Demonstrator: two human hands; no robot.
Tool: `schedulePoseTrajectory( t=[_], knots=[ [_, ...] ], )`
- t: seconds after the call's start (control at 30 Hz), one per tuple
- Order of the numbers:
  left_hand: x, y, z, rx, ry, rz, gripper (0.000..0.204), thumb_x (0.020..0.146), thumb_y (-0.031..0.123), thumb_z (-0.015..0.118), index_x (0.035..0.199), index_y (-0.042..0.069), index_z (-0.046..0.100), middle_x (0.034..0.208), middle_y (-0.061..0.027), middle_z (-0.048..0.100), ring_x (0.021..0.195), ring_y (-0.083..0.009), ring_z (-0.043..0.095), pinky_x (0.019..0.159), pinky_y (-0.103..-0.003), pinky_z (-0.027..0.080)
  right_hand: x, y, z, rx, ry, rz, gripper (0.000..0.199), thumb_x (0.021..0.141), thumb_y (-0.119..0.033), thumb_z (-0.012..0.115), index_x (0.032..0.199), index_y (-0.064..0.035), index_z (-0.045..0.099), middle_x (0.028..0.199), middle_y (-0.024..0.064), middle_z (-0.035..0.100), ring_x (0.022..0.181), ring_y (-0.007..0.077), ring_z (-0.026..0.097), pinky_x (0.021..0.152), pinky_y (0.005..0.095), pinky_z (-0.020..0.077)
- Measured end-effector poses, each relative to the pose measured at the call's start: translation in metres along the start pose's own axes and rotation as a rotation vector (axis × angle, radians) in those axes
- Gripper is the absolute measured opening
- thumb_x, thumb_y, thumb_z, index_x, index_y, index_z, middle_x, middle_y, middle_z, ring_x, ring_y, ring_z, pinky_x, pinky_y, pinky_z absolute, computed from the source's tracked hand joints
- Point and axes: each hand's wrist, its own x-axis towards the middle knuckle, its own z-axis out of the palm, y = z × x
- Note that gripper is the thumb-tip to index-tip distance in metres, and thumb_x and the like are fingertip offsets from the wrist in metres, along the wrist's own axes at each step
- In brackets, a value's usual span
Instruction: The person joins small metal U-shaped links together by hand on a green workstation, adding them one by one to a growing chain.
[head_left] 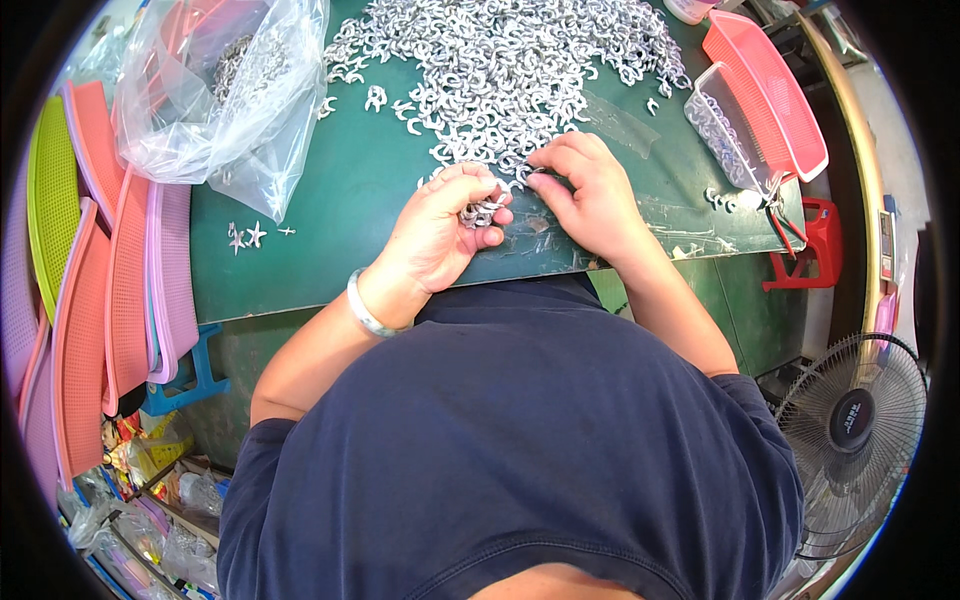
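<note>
A large heap of small silvery C-shaped metal pieces spreads over the far half of the green table. At the heap's near edge my left hand is cupped, palm up, with several of these metal pieces held in its curled fingers. To its right, my right hand reaches in with thumb and forefinger pinched at one C-shaped piece beside the heap. The two hands are close together, their fingertips nearly meeting. A pale bangle circles my left wrist.
A clear plastic bag of metal parts lies at the left, with small star-shaped pieces near it. Stacked coloured baskets stand at the left edge. Right are a clear bin of pieces, a pink basket, a red stool and a fan.
</note>
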Motion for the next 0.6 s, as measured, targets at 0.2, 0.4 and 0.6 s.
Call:
schedulePoseTrajectory(
  t=[0.2,0.4,0.6],
  knots=[
    [0.002,0.0,-0.014,-0.112,-0.085,0.032,0.009,0.082,0.01,0.051,0.087,0.003,0.052,0.088,-0.0117,0.057,0.078,-0.0238,0.06,0.063,-0.031,0.053,0.001,-0.002,0.003,-0.173,-0.018,-0.073,0.012,0.071,-0.009,0.066,0.082,-0.0045,0.064,0.081,0.007,0.057,0.079,0.0256,0.054,0.071,0.0353,0.0435],
    [-0.001,0.002,-0.003,0.009,0.026,0.002,0.011,0.086,0.014,0.053,0.094,0.006,0.056,0.083,-0.0055,0.059,0.071,-0.0158,0.058,0.057,-0.025,0.049,-0.002,-0.002,-0.001,0.171,0.005,0.073,0.008,0.075,-0.003,0.064,0.083,-0.001,0.065,0.081,0.0076,0.058,0.077,0.0209,0.056,0.067,0.0298,0.0447],
    [0.002,-0.003,0.002,0.146,0.007,-0.019,0.009,0.087,0.016,0.057,0.089,0.008,0.059,0.08,-0.0024,0.059,0.07,-0.0119,0.057,0.055,-0.023,0.046,-0.002,-0.012,-0.003,0.409,0.008,0.104,0.007,0.077,-0.004,0.063,0.083,-0.0032,0.066,0.079,0.0073,0.06,0.074,0.02,0.058,0.066,0.0287,0.0453]
  ],
)
